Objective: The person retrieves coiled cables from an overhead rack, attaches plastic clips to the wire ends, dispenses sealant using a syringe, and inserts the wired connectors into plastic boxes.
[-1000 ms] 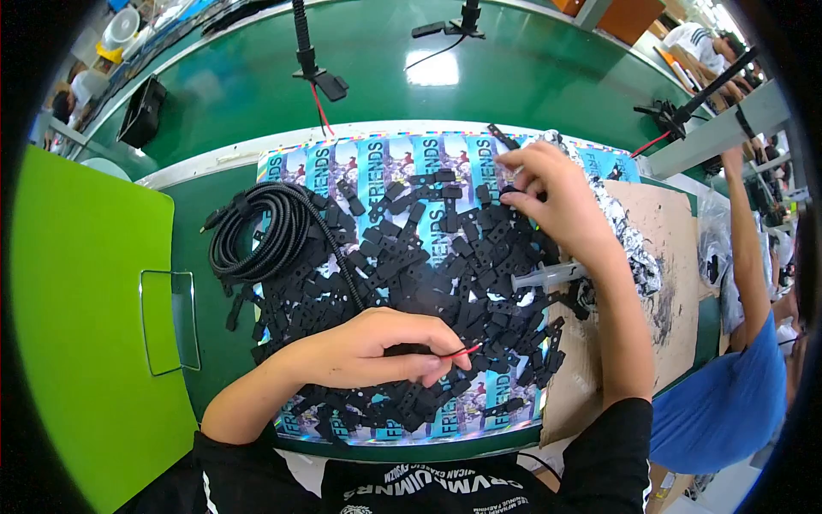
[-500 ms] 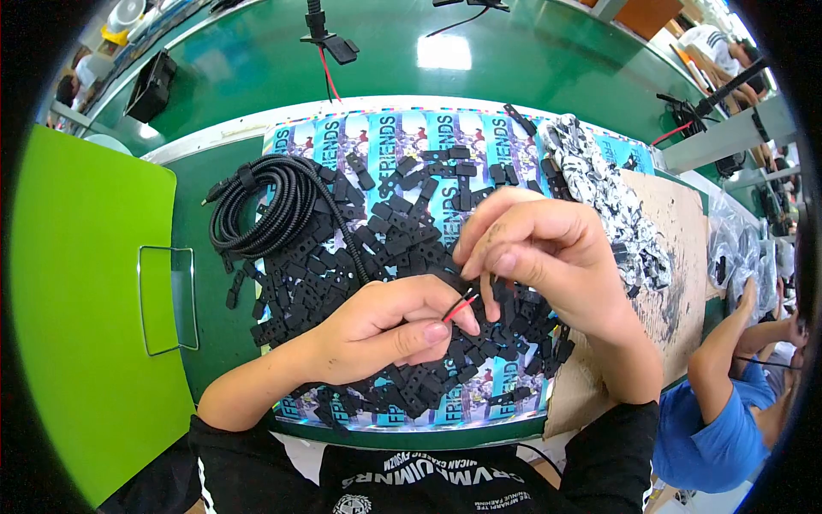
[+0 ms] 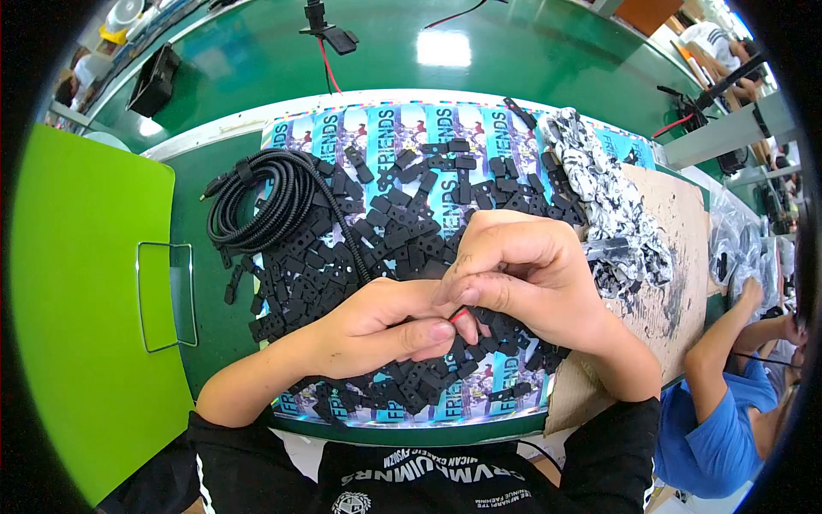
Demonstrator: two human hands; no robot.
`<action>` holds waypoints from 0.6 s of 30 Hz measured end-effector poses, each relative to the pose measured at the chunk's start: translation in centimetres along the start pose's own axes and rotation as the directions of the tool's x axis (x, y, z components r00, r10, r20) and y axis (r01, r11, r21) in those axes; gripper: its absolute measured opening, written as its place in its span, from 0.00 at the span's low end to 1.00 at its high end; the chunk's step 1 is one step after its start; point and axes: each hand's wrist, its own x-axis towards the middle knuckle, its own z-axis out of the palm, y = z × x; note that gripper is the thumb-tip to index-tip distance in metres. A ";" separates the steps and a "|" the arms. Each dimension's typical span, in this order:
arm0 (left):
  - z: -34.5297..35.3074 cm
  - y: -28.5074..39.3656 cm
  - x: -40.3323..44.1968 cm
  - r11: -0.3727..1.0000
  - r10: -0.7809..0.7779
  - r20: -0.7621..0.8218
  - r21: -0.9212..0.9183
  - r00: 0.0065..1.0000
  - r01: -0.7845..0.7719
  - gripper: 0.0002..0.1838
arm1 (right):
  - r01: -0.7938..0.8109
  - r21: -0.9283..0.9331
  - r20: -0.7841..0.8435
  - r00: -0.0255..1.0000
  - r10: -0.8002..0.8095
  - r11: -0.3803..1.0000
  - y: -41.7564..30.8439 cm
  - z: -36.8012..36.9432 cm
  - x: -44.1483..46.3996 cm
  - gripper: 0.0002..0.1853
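My left hand (image 3: pixel 390 325) is closed on the end of a black corrugated cable (image 3: pixel 347 227), whose red and black wires (image 3: pixel 458 315) stick out past the thumb. Closed in a pinch, my right hand (image 3: pixel 527 274) meets the wires' tips; its fingers cover those tips, and I cannot see if anything else is in it. From my left hand the cable leads back to a coiled bundle (image 3: pixel 265 210) at the left. Beneath both hands lies a heap of small black plastic pieces (image 3: pixel 411 227) on a printed sheet (image 3: pixel 342 133).
A bright green panel (image 3: pixel 94 283) with a wire handle (image 3: pixel 139 300) stands at the left. Crumpled black-and-white material (image 3: pixel 591 184) and stained cardboard (image 3: pixel 668 214) lie at the right. A black clip with wires (image 3: pixel 330 38) hangs beyond. A person in blue (image 3: pixel 715 428) works at the right.
My right hand has come down and left onto the wire tips, its fingers now pinched together there. My left hand has stayed almost in place, holding the cable end.
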 end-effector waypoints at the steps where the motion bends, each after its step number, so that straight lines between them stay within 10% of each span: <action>1: 0.0 0.0 0.0 1.000 -0.003 0.007 0.018 1.000 0.003 0.13 | 0.025 -0.039 0.014 1.000 -0.025 0.999 0.0 0.0 0.0 0.03; 11: 0.1 -0.2 0.1 0.998 0.035 -0.056 0.054 0.998 -0.031 0.13 | -0.264 0.490 -0.022 0.949 0.314 0.831 -1.2 0.0 0.2 0.14; 18: 0.3 0.2 0.1 0.998 -0.004 -0.079 0.055 0.997 0.009 0.12 | -0.251 -0.064 -0.230 0.945 0.231 0.966 -2.5 0.7 -0.1 0.08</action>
